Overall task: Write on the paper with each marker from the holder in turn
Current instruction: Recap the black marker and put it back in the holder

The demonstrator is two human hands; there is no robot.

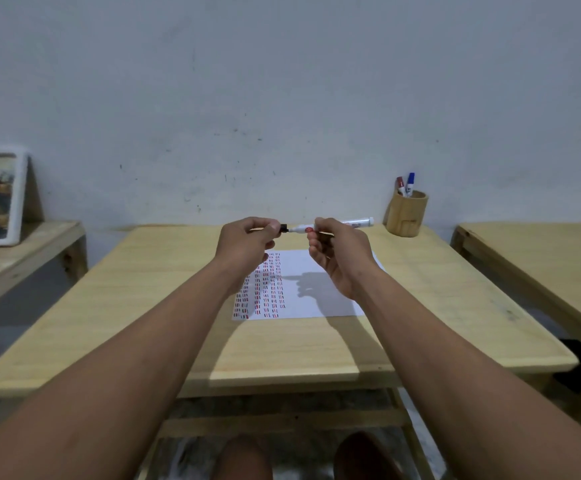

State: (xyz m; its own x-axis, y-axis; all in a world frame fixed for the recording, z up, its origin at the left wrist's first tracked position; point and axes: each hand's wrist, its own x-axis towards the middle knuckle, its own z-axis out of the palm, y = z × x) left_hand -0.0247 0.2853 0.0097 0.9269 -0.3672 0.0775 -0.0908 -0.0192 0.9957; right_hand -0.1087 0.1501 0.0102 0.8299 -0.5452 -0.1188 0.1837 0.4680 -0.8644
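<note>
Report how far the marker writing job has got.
Done: the paper already carries columns of red and dark dashes on its left part. In hand: the right hand holds a marker; the left hand grips its black cap. Left: red and blue markers wait in the holder.

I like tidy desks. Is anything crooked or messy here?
Nothing is spilled or broken. The white sheet of paper lies slightly askew on the pale wooden table.
</note>
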